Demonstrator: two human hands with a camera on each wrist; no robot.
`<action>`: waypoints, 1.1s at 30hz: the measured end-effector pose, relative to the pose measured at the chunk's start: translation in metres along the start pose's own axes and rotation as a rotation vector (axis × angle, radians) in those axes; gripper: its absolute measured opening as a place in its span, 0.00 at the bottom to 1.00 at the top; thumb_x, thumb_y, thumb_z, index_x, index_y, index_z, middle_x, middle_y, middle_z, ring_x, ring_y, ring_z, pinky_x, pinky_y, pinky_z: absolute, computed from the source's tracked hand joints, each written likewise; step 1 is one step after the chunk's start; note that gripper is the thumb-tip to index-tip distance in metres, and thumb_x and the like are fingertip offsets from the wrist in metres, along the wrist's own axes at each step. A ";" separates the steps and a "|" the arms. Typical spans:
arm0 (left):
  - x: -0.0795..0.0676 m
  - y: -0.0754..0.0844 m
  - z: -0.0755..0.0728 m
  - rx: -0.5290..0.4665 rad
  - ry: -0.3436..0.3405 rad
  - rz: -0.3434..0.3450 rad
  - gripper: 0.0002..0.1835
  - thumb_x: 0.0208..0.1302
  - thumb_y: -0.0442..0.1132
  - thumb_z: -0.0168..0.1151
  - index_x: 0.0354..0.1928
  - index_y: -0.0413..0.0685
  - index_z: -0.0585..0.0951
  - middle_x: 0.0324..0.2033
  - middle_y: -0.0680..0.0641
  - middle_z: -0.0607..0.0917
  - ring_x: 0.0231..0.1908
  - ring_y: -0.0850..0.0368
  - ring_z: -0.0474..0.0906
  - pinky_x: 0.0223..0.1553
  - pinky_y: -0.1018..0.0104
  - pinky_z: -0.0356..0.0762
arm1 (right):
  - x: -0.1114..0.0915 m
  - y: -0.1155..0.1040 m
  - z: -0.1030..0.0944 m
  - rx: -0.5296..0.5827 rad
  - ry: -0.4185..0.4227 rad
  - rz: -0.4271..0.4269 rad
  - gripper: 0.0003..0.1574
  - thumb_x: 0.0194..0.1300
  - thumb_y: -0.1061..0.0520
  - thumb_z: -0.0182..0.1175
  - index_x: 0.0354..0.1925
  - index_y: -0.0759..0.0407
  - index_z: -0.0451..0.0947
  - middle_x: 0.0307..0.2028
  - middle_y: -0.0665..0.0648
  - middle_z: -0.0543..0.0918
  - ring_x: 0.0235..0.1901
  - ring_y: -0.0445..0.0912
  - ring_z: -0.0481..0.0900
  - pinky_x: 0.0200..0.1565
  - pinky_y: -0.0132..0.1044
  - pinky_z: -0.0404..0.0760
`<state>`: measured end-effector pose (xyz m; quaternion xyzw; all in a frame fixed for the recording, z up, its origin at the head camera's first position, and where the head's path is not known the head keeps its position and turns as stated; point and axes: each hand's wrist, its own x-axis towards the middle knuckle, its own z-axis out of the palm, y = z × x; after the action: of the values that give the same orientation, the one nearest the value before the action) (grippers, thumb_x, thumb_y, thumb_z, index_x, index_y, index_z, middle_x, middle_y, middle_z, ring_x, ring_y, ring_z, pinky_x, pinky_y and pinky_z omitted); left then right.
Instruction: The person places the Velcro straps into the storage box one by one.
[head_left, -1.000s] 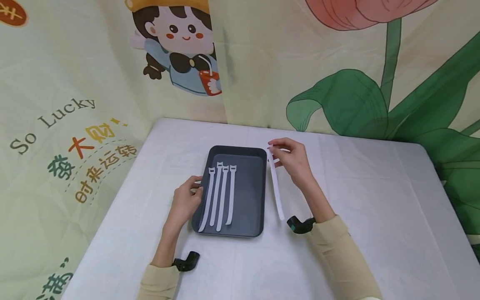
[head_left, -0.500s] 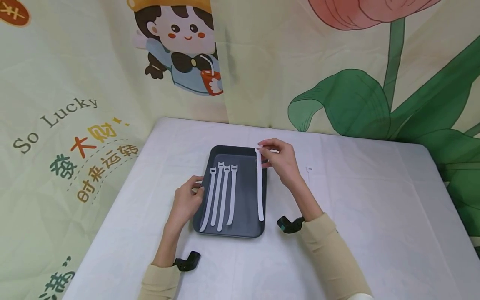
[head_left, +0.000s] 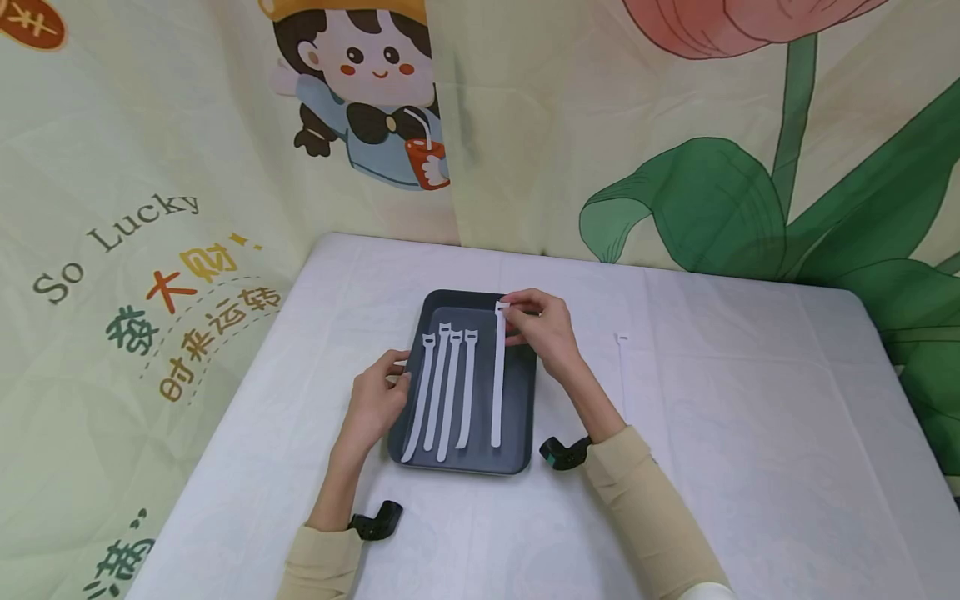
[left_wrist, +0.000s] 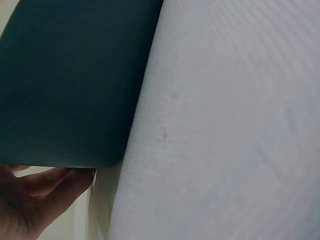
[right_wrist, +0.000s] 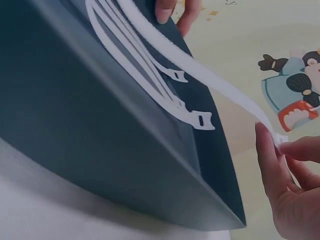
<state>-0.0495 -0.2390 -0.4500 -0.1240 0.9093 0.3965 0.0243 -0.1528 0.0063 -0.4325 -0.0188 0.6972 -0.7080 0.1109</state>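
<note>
My right hand [head_left: 546, 333] pinches a white hook-and-loop cable tie [head_left: 498, 375] by its slotted head. This tie hangs over the right part of a dark grey tray [head_left: 517, 400]; in the right wrist view its strap [right_wrist: 220, 85] curves away from my fingertips. Several more white cable ties [head_left: 447, 400] lie side by side in the tray's left half, slotted heads toward the back. My left hand [head_left: 377, 398] holds the tray's left wall, and in the left wrist view its fingers [left_wrist: 67, 187] touch the tray's side [left_wrist: 75, 90].
Another thin white cable tie [head_left: 621, 375] lies on the white tablecloth [head_left: 720, 433], right of the tray and beside my right forearm. A printed cloth backdrop [head_left: 517, 150] rises behind the table's far edge.
My right hand has moved left, carrying the cable tie from beside the tray to over its right part. The tie on the tablecloth has come into sight. My left hand stays at the tray.
</note>
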 end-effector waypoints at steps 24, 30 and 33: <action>0.001 -0.003 -0.002 -0.021 -0.009 -0.004 0.21 0.74 0.33 0.53 0.66 0.43 0.77 0.52 0.34 0.86 0.43 0.42 0.87 0.43 0.53 0.84 | 0.007 0.001 0.017 -0.002 -0.021 0.019 0.12 0.69 0.64 0.63 0.50 0.64 0.84 0.38 0.61 0.83 0.32 0.49 0.84 0.39 0.50 0.89; 0.000 -0.002 -0.002 -0.024 -0.019 -0.012 0.21 0.74 0.33 0.53 0.67 0.43 0.76 0.52 0.33 0.86 0.44 0.41 0.86 0.44 0.52 0.84 | 0.009 0.005 0.022 -0.009 -0.033 0.049 0.12 0.70 0.63 0.63 0.50 0.65 0.83 0.39 0.61 0.83 0.32 0.48 0.84 0.40 0.49 0.89; 0.000 -0.003 -0.002 -0.028 -0.020 -0.011 0.21 0.74 0.33 0.53 0.67 0.43 0.76 0.52 0.34 0.86 0.44 0.41 0.86 0.45 0.52 0.84 | 0.010 0.008 0.023 -0.009 -0.033 0.065 0.12 0.69 0.64 0.63 0.50 0.66 0.83 0.40 0.61 0.84 0.33 0.49 0.85 0.42 0.53 0.88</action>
<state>-0.0489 -0.2421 -0.4511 -0.1256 0.9026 0.4104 0.0339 -0.1570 -0.0182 -0.4411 -0.0084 0.6988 -0.7004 0.1450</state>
